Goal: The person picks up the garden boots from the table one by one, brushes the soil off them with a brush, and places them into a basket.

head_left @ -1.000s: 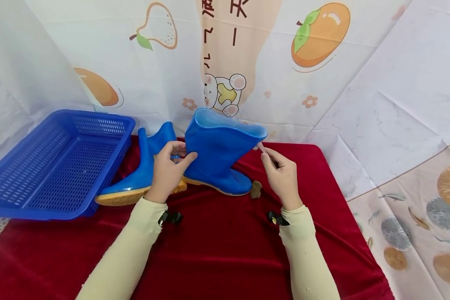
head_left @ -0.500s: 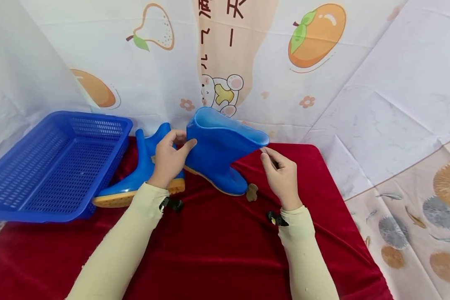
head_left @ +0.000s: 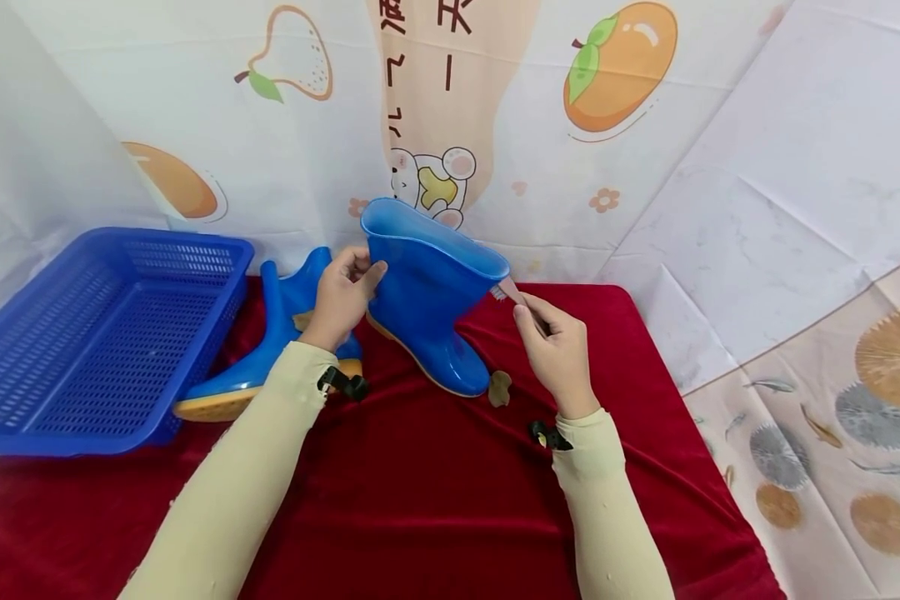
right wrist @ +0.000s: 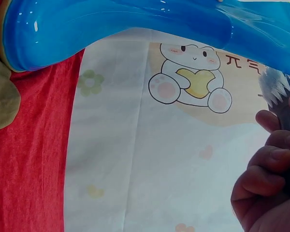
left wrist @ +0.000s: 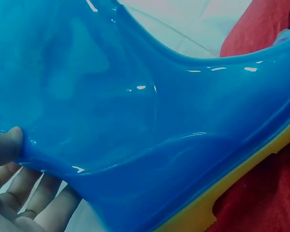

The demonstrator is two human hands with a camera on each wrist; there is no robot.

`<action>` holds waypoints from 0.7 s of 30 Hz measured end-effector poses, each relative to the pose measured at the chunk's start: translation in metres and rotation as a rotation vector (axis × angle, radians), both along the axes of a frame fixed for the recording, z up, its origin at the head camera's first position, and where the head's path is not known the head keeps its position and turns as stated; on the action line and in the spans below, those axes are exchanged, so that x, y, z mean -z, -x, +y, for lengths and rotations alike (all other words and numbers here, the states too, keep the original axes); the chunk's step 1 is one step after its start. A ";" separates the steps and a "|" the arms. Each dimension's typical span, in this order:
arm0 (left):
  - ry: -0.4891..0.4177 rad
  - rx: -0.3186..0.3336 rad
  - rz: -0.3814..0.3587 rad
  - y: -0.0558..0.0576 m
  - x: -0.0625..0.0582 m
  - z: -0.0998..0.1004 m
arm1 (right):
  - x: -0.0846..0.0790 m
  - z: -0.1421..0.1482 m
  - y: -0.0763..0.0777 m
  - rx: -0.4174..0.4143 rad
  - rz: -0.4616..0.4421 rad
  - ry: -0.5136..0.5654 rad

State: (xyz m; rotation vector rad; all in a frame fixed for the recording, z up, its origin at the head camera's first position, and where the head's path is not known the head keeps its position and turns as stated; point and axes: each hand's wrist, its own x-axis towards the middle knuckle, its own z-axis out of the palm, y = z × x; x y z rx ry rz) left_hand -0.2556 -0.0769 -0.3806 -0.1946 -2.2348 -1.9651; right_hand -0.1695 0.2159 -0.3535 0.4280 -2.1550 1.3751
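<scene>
We seem to be brushing the blue rain boot, tilted at the red cloth's far side. Our left hand pinches its shaft; our right hand grips a brush by the cuff. Next strokes likely need a steady shaft. A brown scrap lies near the toe; the second boot and basket crowd our left.

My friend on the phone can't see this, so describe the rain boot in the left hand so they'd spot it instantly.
At the left of the red velvet cloth, find the blue plastic basket, then look right past the first rain boot. The held rain boot has the left hand gripping its shaft. Its toe points right, while its neighbour's points left toward the basket.
</scene>
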 end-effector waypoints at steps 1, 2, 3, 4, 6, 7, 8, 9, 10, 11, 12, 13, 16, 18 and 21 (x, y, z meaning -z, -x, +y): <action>-0.016 0.002 -0.010 0.002 0.001 0.000 | 0.000 0.000 0.001 0.007 -0.006 -0.004; -0.029 0.002 -0.019 0.003 0.003 0.000 | 0.001 0.000 0.001 0.009 -0.015 -0.007; -0.047 0.004 -0.028 0.005 0.005 0.000 | 0.004 0.002 0.003 0.013 -0.025 -0.010; -0.064 0.002 -0.039 0.007 0.007 0.000 | 0.008 0.003 0.006 0.018 -0.035 -0.015; -0.093 -0.004 -0.056 0.009 0.012 -0.001 | 0.015 0.006 0.010 0.019 -0.052 -0.021; -0.098 -0.007 -0.065 0.010 0.014 -0.002 | 0.019 0.007 0.013 0.022 -0.056 -0.026; -0.102 -0.012 -0.075 0.011 0.017 -0.003 | 0.024 0.008 0.016 0.021 -0.058 -0.031; -0.108 -0.015 -0.084 0.012 0.019 -0.004 | 0.028 0.010 0.019 0.022 -0.060 -0.035; -0.103 -0.019 -0.093 0.012 0.021 -0.005 | 0.030 0.010 0.020 0.020 -0.060 -0.038; -0.102 -0.021 -0.102 0.013 0.023 -0.005 | 0.031 0.010 0.021 0.017 -0.059 -0.040; -0.095 -0.021 -0.110 0.013 0.024 -0.006 | 0.031 0.010 0.021 0.014 -0.061 -0.042; -0.088 -0.021 -0.121 0.014 0.025 -0.007 | 0.032 0.011 0.022 0.012 -0.063 -0.046; -0.038 -0.022 -0.163 0.014 0.027 -0.009 | 0.034 0.011 0.022 0.003 -0.070 -0.058; -0.001 -0.018 -0.194 0.015 0.028 -0.010 | 0.034 0.010 0.022 -0.002 -0.077 -0.069; 0.027 -0.006 -0.229 0.017 0.028 -0.011 | 0.035 0.009 0.022 -0.014 -0.089 -0.087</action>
